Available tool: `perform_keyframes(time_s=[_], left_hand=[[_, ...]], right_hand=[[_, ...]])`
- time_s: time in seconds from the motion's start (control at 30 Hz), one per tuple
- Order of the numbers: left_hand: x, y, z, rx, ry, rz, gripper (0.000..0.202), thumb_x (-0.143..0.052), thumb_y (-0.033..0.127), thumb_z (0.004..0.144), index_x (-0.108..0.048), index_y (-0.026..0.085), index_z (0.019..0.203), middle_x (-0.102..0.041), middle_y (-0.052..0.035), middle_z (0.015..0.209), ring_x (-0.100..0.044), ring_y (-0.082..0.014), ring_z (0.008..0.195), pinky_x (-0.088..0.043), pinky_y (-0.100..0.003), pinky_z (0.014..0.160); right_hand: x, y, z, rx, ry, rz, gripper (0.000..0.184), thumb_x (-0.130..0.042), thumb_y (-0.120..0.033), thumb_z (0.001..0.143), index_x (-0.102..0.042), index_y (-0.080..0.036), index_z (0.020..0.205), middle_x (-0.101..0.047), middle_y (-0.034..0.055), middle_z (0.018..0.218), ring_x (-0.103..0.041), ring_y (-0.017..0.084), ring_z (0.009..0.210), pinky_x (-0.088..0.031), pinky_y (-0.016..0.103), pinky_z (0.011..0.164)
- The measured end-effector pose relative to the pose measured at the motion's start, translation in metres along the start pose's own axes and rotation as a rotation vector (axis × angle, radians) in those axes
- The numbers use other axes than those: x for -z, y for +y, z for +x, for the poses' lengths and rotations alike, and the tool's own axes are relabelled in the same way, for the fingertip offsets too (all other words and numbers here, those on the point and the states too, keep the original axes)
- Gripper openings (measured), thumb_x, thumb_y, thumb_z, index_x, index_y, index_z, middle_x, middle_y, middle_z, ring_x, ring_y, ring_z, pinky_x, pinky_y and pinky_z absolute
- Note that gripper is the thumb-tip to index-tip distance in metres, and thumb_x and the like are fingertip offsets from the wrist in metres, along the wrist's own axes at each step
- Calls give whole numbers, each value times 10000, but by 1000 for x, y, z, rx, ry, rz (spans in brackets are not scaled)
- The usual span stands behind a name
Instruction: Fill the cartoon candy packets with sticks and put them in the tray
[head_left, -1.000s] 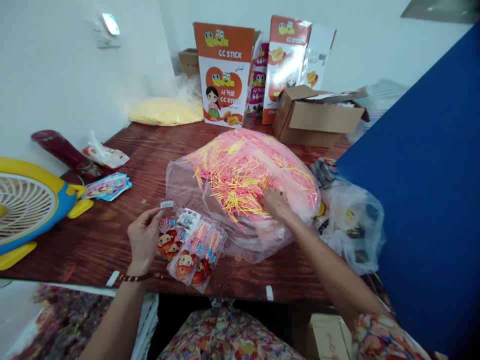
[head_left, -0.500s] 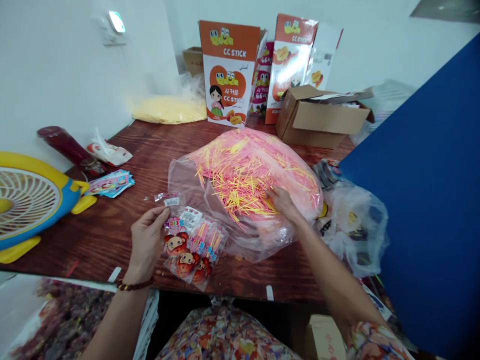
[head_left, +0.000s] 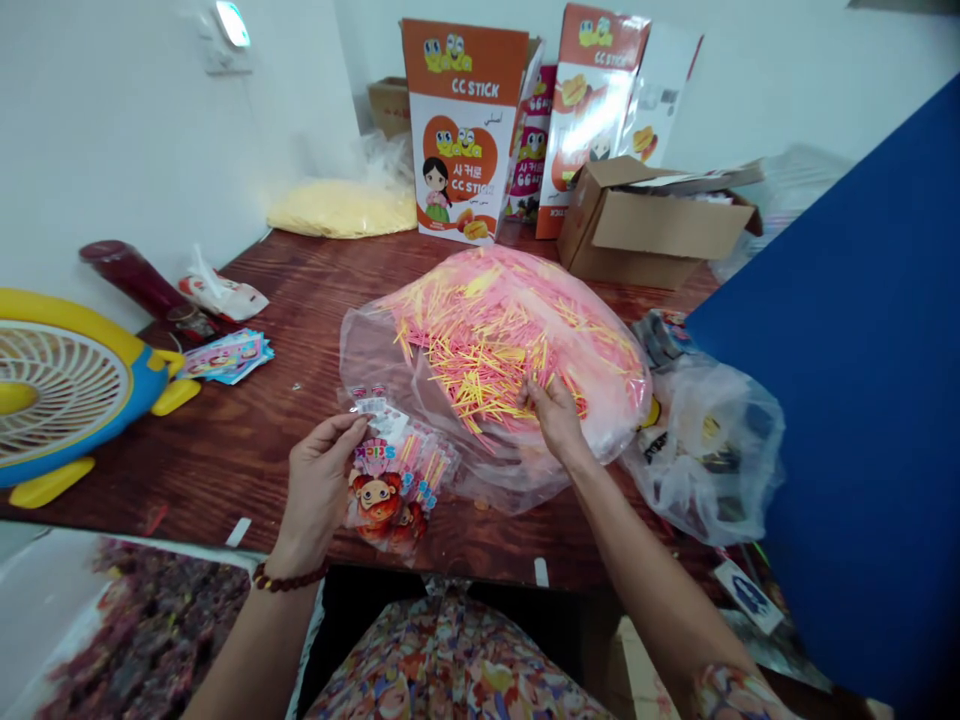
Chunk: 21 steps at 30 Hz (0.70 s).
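Two hands, well apart, over a dark brown wooden table (head_left: 300, 290). Left hand (head_left: 321, 482): fingers curled, thumb on top, closed on the left edge of a stack of small clear cartoon-printed packets (head_left: 394, 480), which lay at the table's near edge, touching the bag. Right hand (head_left: 556, 415): palm down on a large clear plastic bag of pink and yellow sticks (head_left: 487, 330) at mid-table, fingers bent onto the sticks; whether any were gripped could not be told. Yellow and blue plastic fan (head_left: 60, 390) stood far left. Orange and white printed carton (head_left: 461, 130) and open brown cardboard box (head_left: 645, 225) stood behind the bag.
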<state>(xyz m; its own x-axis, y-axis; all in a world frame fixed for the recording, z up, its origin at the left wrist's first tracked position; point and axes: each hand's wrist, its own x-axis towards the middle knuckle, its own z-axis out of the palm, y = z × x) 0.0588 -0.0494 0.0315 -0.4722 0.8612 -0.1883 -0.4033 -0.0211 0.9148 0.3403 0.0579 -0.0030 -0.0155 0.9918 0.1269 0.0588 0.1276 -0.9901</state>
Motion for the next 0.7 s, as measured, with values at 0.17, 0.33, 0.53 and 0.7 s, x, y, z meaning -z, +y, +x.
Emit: perform_keyframes(time_s=[0.17,0.33,0.53,0.7], left_hand=[[4,-1,-2,14,-4,-10,249,-870,256,590,-752,162,788,-718,13,755,-626,-94,683,-507,-206,668],[2,-2,-4,31,-1,-40,270,-890,262,567,-754,161,778,-714,13,728,-624,-95,668,-505,-205,653],[1,-4,-8,40,-23,-21,254,-887,261,575,-756,161,768,-715,5,732,-618,-95,665,-497,-204,648],[3,-4,-8,42,-19,-15,256,-887,259,573,-757,161,770,-715,6,729,-620,-92,664,-500,-198,649]], right_hand=[[-14,12,-22,-16,-18,36,250,-605,-472,823,-527,-237,850,-560,-32,680,-530,150,651,-457,305,681],[-29,27,-49,-44,-84,134,230,-590,-446,850,-570,-230,928,-622,-9,768,-578,166,716,-475,319,718],[-43,59,-75,-91,-105,-88,142,-576,-353,856,-552,-241,941,-623,-14,798,-587,189,768,-461,330,763],[-41,59,-78,-104,-133,-43,117,-534,-344,880,-516,-238,924,-658,-1,855,-619,195,861,-463,345,848]])
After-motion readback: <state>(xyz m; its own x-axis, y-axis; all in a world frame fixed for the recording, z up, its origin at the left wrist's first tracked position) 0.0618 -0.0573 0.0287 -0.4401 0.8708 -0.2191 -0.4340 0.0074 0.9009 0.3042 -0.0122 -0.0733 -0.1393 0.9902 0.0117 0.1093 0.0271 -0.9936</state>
